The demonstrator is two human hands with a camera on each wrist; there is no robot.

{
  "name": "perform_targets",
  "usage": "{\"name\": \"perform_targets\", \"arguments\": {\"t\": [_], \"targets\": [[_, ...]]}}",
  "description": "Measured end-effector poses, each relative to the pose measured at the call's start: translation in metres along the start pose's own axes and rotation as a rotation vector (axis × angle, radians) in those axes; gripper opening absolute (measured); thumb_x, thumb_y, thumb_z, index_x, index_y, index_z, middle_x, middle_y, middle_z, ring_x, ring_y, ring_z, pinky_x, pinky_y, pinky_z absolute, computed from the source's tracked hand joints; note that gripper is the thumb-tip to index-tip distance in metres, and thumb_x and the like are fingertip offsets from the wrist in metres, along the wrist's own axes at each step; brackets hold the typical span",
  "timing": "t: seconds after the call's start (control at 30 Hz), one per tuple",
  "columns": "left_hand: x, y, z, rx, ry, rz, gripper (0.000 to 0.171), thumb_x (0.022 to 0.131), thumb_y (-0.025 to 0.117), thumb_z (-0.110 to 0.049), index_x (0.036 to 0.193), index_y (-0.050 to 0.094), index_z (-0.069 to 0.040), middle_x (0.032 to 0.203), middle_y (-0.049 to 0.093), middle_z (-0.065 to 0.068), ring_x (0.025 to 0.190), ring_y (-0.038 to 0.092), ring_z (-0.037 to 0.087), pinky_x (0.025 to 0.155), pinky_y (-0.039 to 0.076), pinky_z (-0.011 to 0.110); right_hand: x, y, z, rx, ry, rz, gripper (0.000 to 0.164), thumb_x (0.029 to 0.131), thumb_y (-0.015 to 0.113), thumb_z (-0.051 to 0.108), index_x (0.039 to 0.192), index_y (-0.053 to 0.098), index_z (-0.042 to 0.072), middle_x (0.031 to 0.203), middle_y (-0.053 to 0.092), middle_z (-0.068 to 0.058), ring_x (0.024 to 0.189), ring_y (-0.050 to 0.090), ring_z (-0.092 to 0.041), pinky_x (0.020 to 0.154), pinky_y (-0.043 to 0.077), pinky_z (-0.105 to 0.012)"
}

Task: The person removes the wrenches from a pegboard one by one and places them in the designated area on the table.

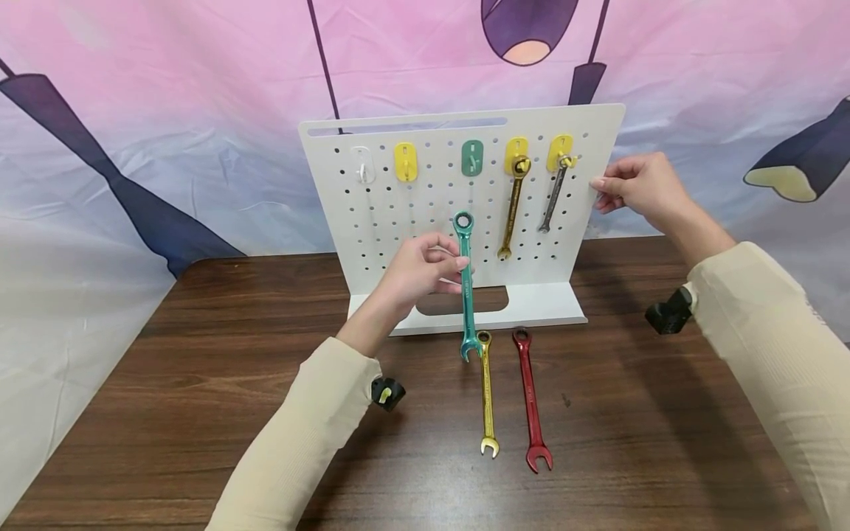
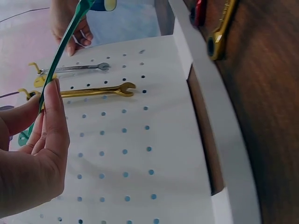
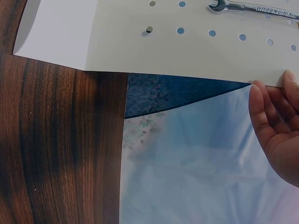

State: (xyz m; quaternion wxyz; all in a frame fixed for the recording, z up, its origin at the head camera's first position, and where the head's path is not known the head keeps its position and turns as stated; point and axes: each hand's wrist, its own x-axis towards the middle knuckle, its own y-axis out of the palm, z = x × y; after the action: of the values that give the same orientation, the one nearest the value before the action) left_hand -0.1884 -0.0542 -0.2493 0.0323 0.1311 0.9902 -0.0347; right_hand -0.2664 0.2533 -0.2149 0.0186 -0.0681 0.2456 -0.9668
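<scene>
My left hand point(image 1: 420, 267) pinches a green combination wrench point(image 1: 468, 295) midway along its shaft, ring end up and open end down, in front of the white pegboard point(image 1: 598, 127). With thumb and fingers, my right hand point(image 1: 643, 184) grips the board's right edge; the right wrist view shows its thumb on the front face. A gold wrench point(image 1: 511, 214) and a smaller silver wrench point(image 1: 553, 198) hang from yellow hooks on the right. Above the green wrench is a bare green hook point(image 1: 472, 158).
Bare white point(image 1: 362, 165) and yellow hooks point(image 1: 406, 162) sit at the board's left. On the brown table point(image 1: 232, 383) before it lie a yellow wrench point(image 1: 488, 398) and a red wrench point(image 1: 529, 398). A patterned cloth point(image 1: 219, 147) hangs behind.
</scene>
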Motion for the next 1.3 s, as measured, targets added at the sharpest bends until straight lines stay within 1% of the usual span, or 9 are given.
{"name": "perform_targets", "arguments": {"t": [0.2, 0.37, 0.43, 0.53, 0.67, 0.73, 1.03, 1.2, 1.3], "targets": [[-0.003, -0.001, 0.011, -0.011, -0.056, 0.027, 0.008, 0.087, 0.058, 0.002, 0.092, 0.051, 0.004, 0.082, 0.064, 0.016, 0.063, 0.062, 0.017, 0.076, 0.054, 0.046, 0.000, 0.000, 0.000, -0.005, -0.002, 0.002, 0.014, 0.086, 0.063, 0.012, 0.083, 0.065, -0.002, 0.060, 0.062, -0.001, 0.053, 0.061, -0.012, 0.054, 0.056, -0.024], [-0.007, -0.003, 0.020, -0.010, -0.091, 0.066, 0.009, 0.088, 0.056, 0.002, 0.094, 0.050, 0.004, 0.095, 0.061, 0.029, 0.065, 0.063, 0.017, 0.073, 0.056, 0.040, 0.000, -0.001, 0.000, 0.006, -0.002, 0.001, 0.013, 0.086, 0.063, 0.012, 0.081, 0.066, 0.001, 0.060, 0.062, -0.001, 0.053, 0.061, -0.012, 0.054, 0.056, -0.024], [-0.009, -0.004, 0.024, -0.007, -0.099, 0.077, 0.009, 0.089, 0.055, 0.002, 0.094, 0.049, 0.005, 0.099, 0.060, 0.031, 0.065, 0.063, 0.016, 0.071, 0.057, 0.037, 0.000, -0.001, 0.000, 0.016, -0.001, 0.001, 0.012, 0.086, 0.063, 0.011, 0.079, 0.066, 0.002, 0.060, 0.062, -0.001, 0.053, 0.060, -0.012, 0.054, 0.056, -0.024], [-0.012, -0.005, 0.031, 0.002, -0.109, 0.086, 0.007, 0.089, 0.054, 0.004, 0.093, 0.049, 0.006, 0.092, 0.063, 0.027, 0.064, 0.061, 0.015, 0.069, 0.058, 0.036, 0.000, -0.001, 0.000, 0.029, 0.002, -0.001, 0.012, 0.086, 0.063, 0.010, 0.076, 0.066, 0.004, 0.060, 0.062, -0.001, 0.053, 0.060, -0.012, 0.054, 0.056, -0.025], [-0.016, -0.005, 0.038, 0.004, -0.144, 0.092, 0.006, 0.089, 0.052, 0.006, 0.094, 0.049, 0.007, 0.080, 0.062, 0.014, 0.064, 0.059, 0.016, 0.068, 0.058, 0.035, 0.000, 0.000, 0.000, 0.021, 0.002, -0.004, 0.012, 0.086, 0.063, 0.011, 0.078, 0.067, 0.003, 0.060, 0.062, -0.001, 0.053, 0.060, -0.012, 0.054, 0.056, -0.025], [-0.018, -0.005, 0.041, 0.006, -0.163, 0.093, 0.007, 0.090, 0.051, 0.006, 0.096, 0.050, 0.008, 0.079, 0.061, 0.011, 0.064, 0.058, 0.016, 0.067, 0.058, 0.034, 0.000, 0.000, 0.000, 0.012, 0.000, -0.005, 0.012, 0.086, 0.063, 0.011, 0.079, 0.066, 0.002, 0.060, 0.062, -0.001, 0.053, 0.060, -0.012, 0.054, 0.056, -0.024], [-0.027, -0.006, 0.053, 0.009, -0.206, 0.111, 0.009, 0.089, 0.051, 0.008, 0.097, 0.048, 0.009, 0.077, 0.059, 0.010, 0.062, 0.056, 0.016, 0.065, 0.058, 0.032, 0.000, 0.000, 0.001, 0.018, -0.013, -0.004, 0.012, 0.086, 0.062, 0.010, 0.077, 0.066, 0.003, 0.059, 0.062, -0.002, 0.053, 0.060, -0.012, 0.053, 0.056, -0.025], [-0.030, -0.006, 0.059, 0.003, -0.203, 0.119, 0.005, 0.089, 0.053, 0.006, 0.092, 0.048, 0.006, 0.084, 0.063, 0.021, 0.061, 0.059, 0.014, 0.064, 0.058, 0.032, 0.000, 0.000, 0.001, 0.022, -0.007, -0.005, 0.012, 0.086, 0.063, 0.010, 0.078, 0.066, 0.003, 0.060, 0.062, -0.002, 0.053, 0.060, -0.012, 0.053, 0.056, -0.025], [-0.030, -0.006, 0.061, -0.008, -0.212, 0.120, 0.007, 0.088, 0.053, 0.007, 0.091, 0.048, 0.004, 0.084, 0.063, 0.022, 0.061, 0.060, 0.015, 0.064, 0.058, 0.033, 0.000, 0.000, 0.000, 0.024, -0.007, -0.004, 0.012, 0.086, 0.063, 0.009, 0.077, 0.067, 0.003, 0.060, 0.062, -0.001, 0.053, 0.060, -0.012, 0.053, 0.056, -0.025]]}}
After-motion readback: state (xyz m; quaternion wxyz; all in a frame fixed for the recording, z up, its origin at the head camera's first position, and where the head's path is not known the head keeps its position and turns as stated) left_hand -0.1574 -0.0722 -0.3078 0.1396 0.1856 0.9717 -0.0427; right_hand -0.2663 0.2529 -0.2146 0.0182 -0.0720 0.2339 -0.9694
